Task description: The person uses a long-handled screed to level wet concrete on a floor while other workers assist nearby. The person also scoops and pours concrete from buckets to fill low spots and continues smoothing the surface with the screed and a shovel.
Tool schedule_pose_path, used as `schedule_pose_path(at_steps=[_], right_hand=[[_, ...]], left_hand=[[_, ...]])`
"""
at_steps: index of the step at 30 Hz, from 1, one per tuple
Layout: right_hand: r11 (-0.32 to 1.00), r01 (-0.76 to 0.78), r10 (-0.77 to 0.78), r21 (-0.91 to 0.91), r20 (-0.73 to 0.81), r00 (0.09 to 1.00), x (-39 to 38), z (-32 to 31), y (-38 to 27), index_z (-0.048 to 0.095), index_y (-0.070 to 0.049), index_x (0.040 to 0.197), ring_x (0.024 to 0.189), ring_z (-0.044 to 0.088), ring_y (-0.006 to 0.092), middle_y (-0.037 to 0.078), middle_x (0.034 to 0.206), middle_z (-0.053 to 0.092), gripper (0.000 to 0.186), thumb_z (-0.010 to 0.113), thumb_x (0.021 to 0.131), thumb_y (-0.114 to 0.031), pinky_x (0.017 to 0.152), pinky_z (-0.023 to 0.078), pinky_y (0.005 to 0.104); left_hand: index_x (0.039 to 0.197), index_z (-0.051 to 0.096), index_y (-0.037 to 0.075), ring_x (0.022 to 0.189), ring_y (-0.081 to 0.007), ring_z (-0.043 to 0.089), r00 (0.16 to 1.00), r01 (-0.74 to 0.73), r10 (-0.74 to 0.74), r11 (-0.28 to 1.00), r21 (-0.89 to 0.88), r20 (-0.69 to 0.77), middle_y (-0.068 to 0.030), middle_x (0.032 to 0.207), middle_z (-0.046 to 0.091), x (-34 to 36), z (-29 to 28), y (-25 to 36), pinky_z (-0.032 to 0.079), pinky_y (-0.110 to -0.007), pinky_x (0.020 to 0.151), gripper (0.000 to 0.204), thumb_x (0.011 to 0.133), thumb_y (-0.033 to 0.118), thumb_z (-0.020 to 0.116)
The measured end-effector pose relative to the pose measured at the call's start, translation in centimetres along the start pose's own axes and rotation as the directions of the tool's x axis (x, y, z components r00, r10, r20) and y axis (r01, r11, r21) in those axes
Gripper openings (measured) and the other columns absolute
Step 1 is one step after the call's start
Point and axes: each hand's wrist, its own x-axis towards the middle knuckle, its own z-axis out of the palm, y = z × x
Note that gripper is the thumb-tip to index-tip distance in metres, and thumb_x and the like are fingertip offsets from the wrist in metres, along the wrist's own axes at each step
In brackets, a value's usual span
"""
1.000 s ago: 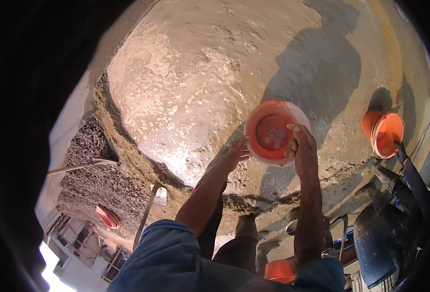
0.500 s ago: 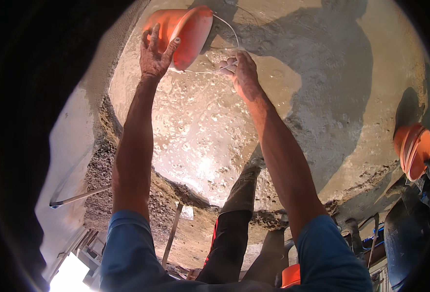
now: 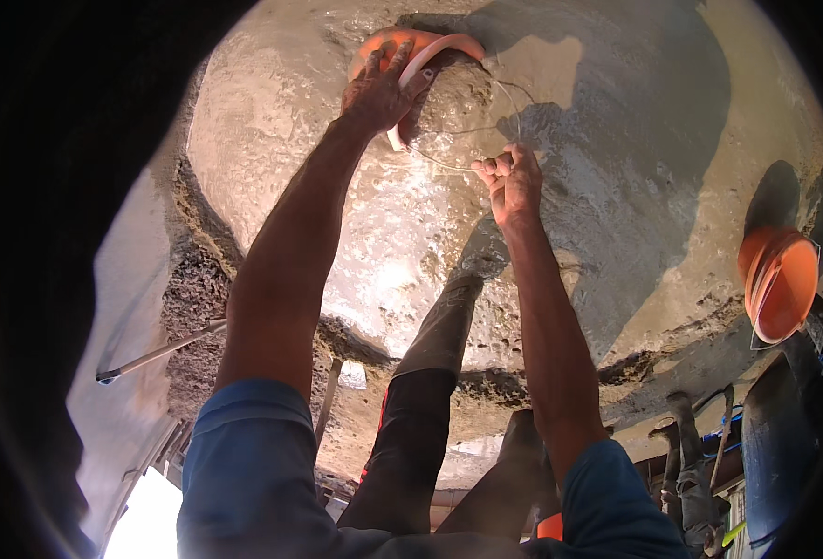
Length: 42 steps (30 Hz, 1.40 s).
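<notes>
An orange bucket (image 3: 452, 41) lies tipped on its side in wet grey cement mix (image 3: 365, 270), its mouth turned to the right. Grey mix shows inside the mouth. My left hand (image 3: 374, 98) grips its side, fingers spread on the outer wall and thumb at the rim. Pinched in the closed fingers of my right hand (image 3: 514, 182) is the thin wire handle (image 3: 449, 167), pulled out to the right of the mouth. The bucket's bottom is mostly hidden behind my left hand and the mix.
Stacked orange buckets (image 3: 782, 287) stand at the right edge, near a dark blue barrel (image 3: 777, 447). One of my legs (image 3: 439, 326) reaches into the mix. A long tool handle (image 3: 162, 358) leans at the left by rough gravel (image 3: 197, 307). Part of another orange bucket (image 3: 549, 527) shows below.
The bucket has moved right and down into the mix, its mouth now against the grey surface. Both hands have gone right with it, still holding the side and the handle.
</notes>
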Motion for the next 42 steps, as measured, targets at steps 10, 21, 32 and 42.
schedule_pose_path(at_steps=[10, 21, 32, 42], right_hand=[[0.989, 0.068, -0.084, -0.134, -0.118, 0.990, -15.6, -10.3, -6.2, 0.049, -0.010, 0.085, 0.061, 0.048, 0.0155, -0.001, 0.063, 0.041, 0.020, 0.046, 0.101, -0.021, 0.075, 0.052, 0.0395], [0.813, 0.128, -0.188, -0.568, -0.048, 0.981, -29.9, -4.5, -10.0, 0.052, -0.008, 0.086, 0.058, 0.038, 0.0049, -0.004, 0.071, 0.043, 0.019, 0.051, 0.101, -0.020, 0.060, 0.041, 0.0268], [0.943, 0.202, -0.308, -0.265, -0.461, 0.832, -42.8, -22.0, -17.8, 0.053, -0.009, 0.082, 0.052, 0.038, 0.0072, -0.004, 0.059, 0.036, 0.022, 0.053, 0.099, -0.024, 0.058, 0.045, 0.0294], [0.870, 0.293, -0.491, -0.397, -0.628, 0.604, -55.5, -41.0, -24.9, 0.059, -0.006, 0.078, 0.046, 0.040, 0.0065, -0.003, 0.057, 0.045, 0.020, 0.057, 0.093, -0.020, 0.046, 0.040, 0.0241]], left_hand=[[0.152, 0.023, 0.021, 0.132, -0.0405, 0.042, 0.967, -0.116, 0.165, 0.963, -0.242, 0.193, -0.0213, 0.155, 0.019, -14.0, 2.7, 13.1, 0.045, -0.048, 0.102, 0.075, 0.093, 0.061, 0.046], [0.152, 0.022, 0.008, 0.133, -0.0369, 0.039, 0.910, 0.334, -0.049, 0.674, -0.659, 0.412, -0.0254, 0.148, 0.033, -27.1, 7.0, 6.1, 0.034, -0.043, 0.109, 0.087, 0.092, 0.066, 0.045], [0.142, 0.041, 0.004, 0.119, -0.0367, 0.051, 0.904, 0.360, -0.182, 0.812, -0.459, 0.386, -0.0279, 0.131, 0.049, -43.3, 3.5, -1.4, 0.041, -0.043, 0.099, 0.065, 0.097, 0.050, 0.050], [0.143, 0.039, 0.000, 0.129, -0.0290, 0.045, 0.939, 0.064, 0.181, 0.745, -0.664, 0.293, -0.0196, 0.143, 0.041, -44.5, -2.5, 20.4, 0.037, -0.037, 0.107, 0.050, 0.103, 0.030, 0.043]])
